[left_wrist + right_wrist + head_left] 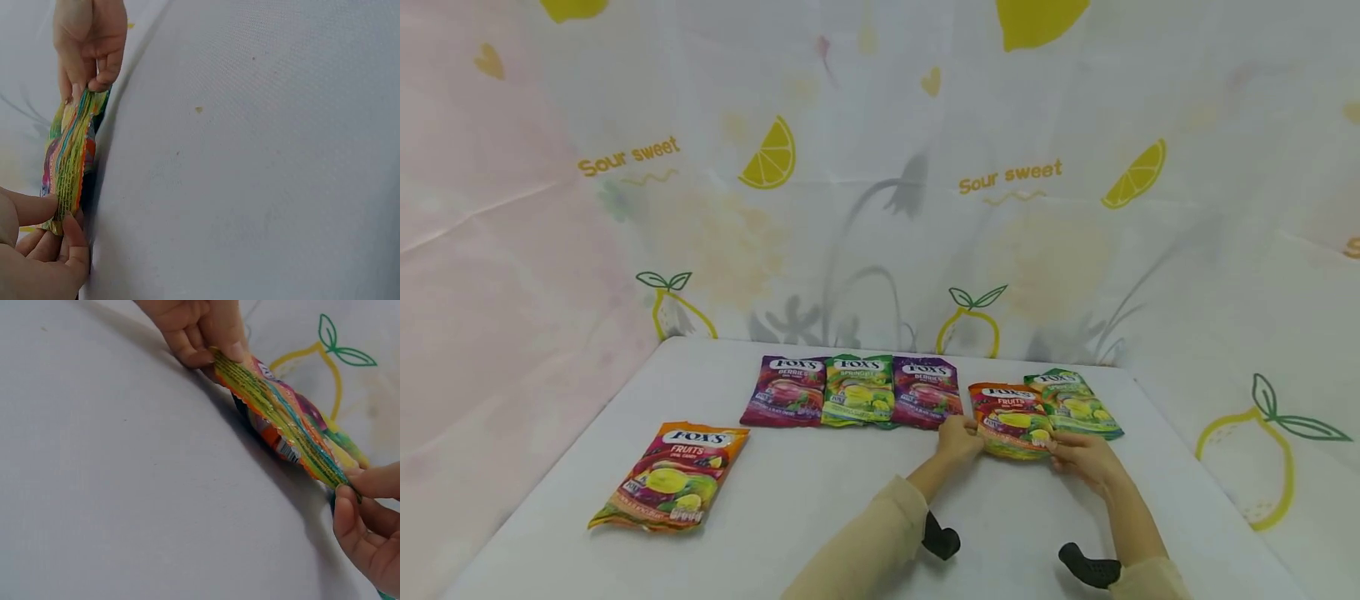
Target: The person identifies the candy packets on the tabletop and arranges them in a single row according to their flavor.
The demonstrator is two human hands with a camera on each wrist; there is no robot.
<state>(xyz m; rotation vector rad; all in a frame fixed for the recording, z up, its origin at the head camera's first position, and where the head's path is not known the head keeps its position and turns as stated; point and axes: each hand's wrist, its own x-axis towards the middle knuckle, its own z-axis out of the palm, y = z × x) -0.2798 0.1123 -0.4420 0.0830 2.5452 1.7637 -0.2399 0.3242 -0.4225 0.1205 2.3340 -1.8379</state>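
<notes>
Both hands hold one orange and red Fox's Fruits candy bag by its lower corners. In the head view my left hand pinches its left corner and my right hand pinches the right one. The wrist views show the bag's striped bottom edge lifted off the table, thumbs on top and fingers beneath. Just right of it lies a green Fox's bag, partly covered by the held bag. On the left side, a purple Berries bag lies close to my left hand.
Further left in the back row are a green bag and another purple Berries bag. A second Fruits bag lies at the front left of the white table. A lemon-printed cloth hangs behind.
</notes>
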